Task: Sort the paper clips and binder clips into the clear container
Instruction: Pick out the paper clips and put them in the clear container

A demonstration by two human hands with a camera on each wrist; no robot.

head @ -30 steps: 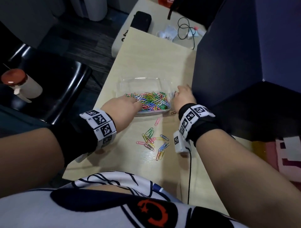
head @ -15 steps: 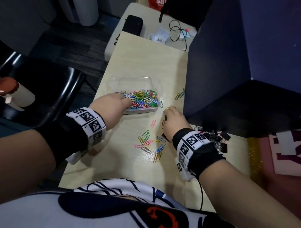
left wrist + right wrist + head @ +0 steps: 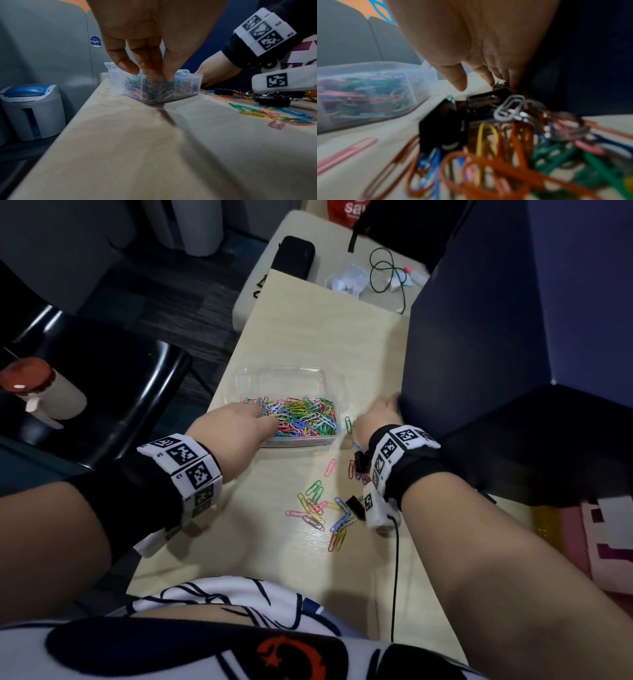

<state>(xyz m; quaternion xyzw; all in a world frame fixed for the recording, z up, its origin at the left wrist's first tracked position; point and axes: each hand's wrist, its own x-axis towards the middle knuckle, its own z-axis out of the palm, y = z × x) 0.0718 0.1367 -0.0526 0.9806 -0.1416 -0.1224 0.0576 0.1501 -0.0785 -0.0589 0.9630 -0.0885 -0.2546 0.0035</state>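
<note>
The clear container (image 3: pixel 291 378) (image 3: pixel 188 83) (image 3: pixel 368 70) stands mid-table, its near compartment full of coloured paper clips (image 3: pixel 301 419). My left hand (image 3: pixel 239 422) (image 3: pixel 154 75) reaches into its near left corner, straight fingers and thumb dipping among the clips; no pinched clip shows. My right hand (image 3: pixel 383 409) (image 3: pixel 476 83) lies right of the container against the blue partition. Its fingertips (image 3: pixel 489 81) touch a small greenish clip there, thumb apart. Loose paper clips (image 3: pixel 322 508) (image 3: pixel 488 155) and black binder clips (image 3: pixel 361 463) (image 3: pixel 441 128) lie by my right wrist.
The dark blue partition (image 3: pixel 479 337) walls off the table's right side. A black chair (image 3: pixel 102 371) and a red-capped bottle (image 3: pixel 37 392) stand left, beyond the table edge. A black case (image 3: pixel 294 254) and cable (image 3: pixel 387 275) lie far back. A grey bin (image 3: pixel 32 111) sits on the floor.
My right hand moved forward from beside the loose clips to the partition, right of the container. My left hand stayed at the container's near left corner.
</note>
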